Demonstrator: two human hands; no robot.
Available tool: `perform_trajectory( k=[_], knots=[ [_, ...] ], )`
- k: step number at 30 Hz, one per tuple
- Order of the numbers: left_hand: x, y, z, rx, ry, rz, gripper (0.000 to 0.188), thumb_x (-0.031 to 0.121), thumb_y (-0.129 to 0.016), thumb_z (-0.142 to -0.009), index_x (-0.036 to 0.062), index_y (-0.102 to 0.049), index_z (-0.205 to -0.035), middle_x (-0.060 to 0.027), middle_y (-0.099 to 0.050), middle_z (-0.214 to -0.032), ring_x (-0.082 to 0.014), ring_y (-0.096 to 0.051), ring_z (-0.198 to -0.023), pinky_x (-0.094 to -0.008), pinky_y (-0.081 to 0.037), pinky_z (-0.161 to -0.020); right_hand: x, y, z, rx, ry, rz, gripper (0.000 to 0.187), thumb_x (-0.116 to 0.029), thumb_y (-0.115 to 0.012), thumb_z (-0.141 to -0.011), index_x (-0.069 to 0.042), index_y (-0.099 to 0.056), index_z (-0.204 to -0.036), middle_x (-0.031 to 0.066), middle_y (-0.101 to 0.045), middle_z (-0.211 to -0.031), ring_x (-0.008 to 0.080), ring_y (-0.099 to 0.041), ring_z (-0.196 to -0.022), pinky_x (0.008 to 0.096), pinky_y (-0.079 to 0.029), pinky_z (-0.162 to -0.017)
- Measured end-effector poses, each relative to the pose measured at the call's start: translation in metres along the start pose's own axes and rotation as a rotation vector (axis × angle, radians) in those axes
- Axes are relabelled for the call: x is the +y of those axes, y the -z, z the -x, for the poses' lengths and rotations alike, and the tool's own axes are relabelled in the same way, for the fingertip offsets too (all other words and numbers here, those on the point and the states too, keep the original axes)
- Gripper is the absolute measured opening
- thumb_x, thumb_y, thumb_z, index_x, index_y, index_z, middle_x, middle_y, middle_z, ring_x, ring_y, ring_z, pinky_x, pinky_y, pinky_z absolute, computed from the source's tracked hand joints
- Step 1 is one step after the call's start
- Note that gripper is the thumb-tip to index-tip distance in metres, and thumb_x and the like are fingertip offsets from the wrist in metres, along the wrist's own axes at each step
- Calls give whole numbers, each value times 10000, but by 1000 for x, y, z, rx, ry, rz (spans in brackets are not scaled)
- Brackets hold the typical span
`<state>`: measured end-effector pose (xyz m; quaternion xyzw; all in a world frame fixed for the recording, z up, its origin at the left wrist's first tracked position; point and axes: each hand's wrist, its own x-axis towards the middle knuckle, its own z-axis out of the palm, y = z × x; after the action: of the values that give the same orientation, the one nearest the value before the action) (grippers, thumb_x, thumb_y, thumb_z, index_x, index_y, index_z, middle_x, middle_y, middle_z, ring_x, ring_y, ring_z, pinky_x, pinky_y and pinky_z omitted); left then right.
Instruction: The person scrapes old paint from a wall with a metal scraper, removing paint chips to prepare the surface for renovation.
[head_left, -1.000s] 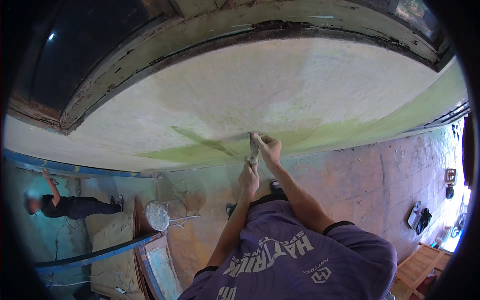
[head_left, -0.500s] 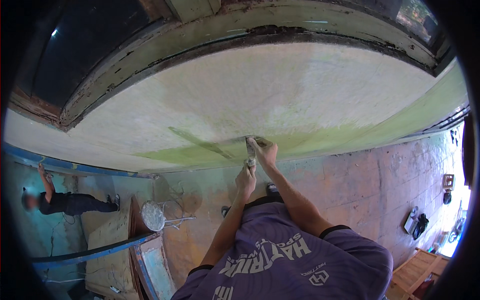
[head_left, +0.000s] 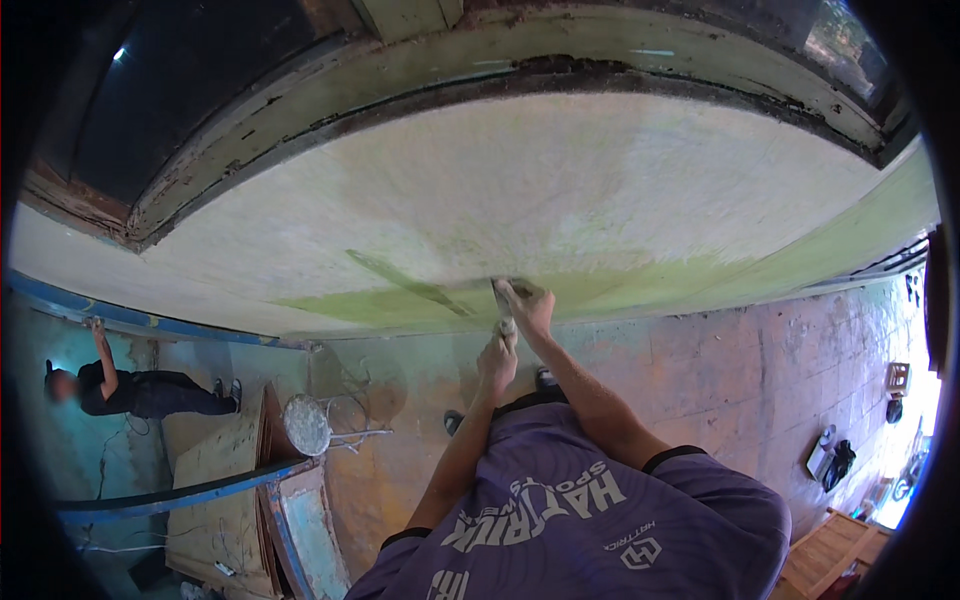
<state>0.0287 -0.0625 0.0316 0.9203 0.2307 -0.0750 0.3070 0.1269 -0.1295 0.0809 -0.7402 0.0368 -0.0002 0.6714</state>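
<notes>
My left hand (head_left: 497, 360) is wrapped round the handle of a putty knife (head_left: 505, 310), which points up at the wall. My right hand (head_left: 530, 305) is closed at the blade end, its fingers bent and pressed against the metal. Part of the blade is hidden behind those fingers. The blade end meets the wall (head_left: 480, 180) where whitish filler borders a bare green band (head_left: 620, 292). A darker slanting streak (head_left: 410, 282) runs across the green to the left of my hands.
Above the wall runs a worn window frame (head_left: 420, 75). On the left a stool with a round, spattered top (head_left: 307, 425) stands near a leaning board (head_left: 222, 500). Another person (head_left: 140, 388) reaches up beyond a blue edge. A wooden piece of furniture (head_left: 835, 550) is at lower right on the tiled floor.
The view has shifted slightly. Both hands keep their hold on the putty knife, at nearly the same spot on the wall. The other person's raised arm has moved a little.
</notes>
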Motion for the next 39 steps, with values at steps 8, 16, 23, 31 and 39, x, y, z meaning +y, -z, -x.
perform_trajectory(
  k=[8,16,23,31,39],
  knots=[
    [1,9,8,128,1,98,473,423,-350,-987,15,-524,-1150,-263,-642,-980,-470,-606,-898,-552,-455,-789,-17,-8,-1,-11,-54,55,391,-325,-803,-742,44,-678,-711,47,-616,-560,67,-517,-532,292,-434,-512],
    [-33,-18,13,-51,34,4,457,431,-357,-985,36,-523,-1144,-258,-642,-995,-485,-601,-879,-561,-456,-765,29,-3,0,-72,-152,131,329,-271,-799,-766,31,-690,-698,0,-623,-589,52,-504,-546,251,-409,-506],
    [12,2,7,106,-13,102,462,433,-361,-986,22,-538,-1102,-262,-645,-921,-466,-615,-860,-559,-461,-751,-16,0,-1,7,-154,-210,351,-317,-788,-766,26,-712,-760,33,-640,-588,75,-533,-543,276,-438,-529],
    [-3,-4,18,-18,-4,-101,438,430,-361,-989,45,-521,-1125,-247,-656,-916,-446,-630,-830,-529,-481,-730,-7,3,-1,-5,-222,-3,399,-344,-812,-745,30,-687,-682,0,-604,-580,63,-499,-537,259,-419,-516],
    [-33,-10,17,30,71,3,475,407,-353,-989,20,-511,-1216,-262,-648,-934,-449,-612,-883,-538,-460,-766,39,-10,3,-169,-156,179,368,-341,-797,-739,13,-724,-813,125,-698,-696,169,-656,-612,319,-503,-614]
  ],
)
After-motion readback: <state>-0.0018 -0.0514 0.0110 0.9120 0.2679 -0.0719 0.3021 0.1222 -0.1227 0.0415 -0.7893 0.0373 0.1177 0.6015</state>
